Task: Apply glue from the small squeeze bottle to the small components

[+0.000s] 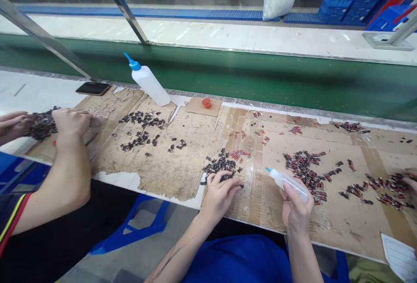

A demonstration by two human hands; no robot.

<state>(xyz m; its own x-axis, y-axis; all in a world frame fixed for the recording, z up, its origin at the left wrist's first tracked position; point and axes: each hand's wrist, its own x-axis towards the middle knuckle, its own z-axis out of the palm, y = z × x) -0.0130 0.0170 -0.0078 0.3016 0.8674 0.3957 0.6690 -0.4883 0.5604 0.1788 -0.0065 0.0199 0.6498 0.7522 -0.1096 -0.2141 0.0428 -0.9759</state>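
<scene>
My right hand (298, 209) is wrapped round a small translucent squeeze bottle (289, 183), whose blue tip points left over the cardboard. My left hand (218, 194) rests at the near edge of a pile of small black parts (220, 161). Its thumb and forefinger are pinched together, with a small black part (241, 186) at the fingertips. Just beyond lie small red pieces (240, 154). To the right of the squeeze bottle spreads a heap of black-and-red assembled parts (306, 168).
A larger white bottle (151, 85) with a blue nozzle leans at the back left, near a phone (93, 88). A red cap (206, 103) sits on a cardboard piece. Co-workers' hands (72, 122) work at left and right. A green conveyor belt (228, 74) runs behind.
</scene>
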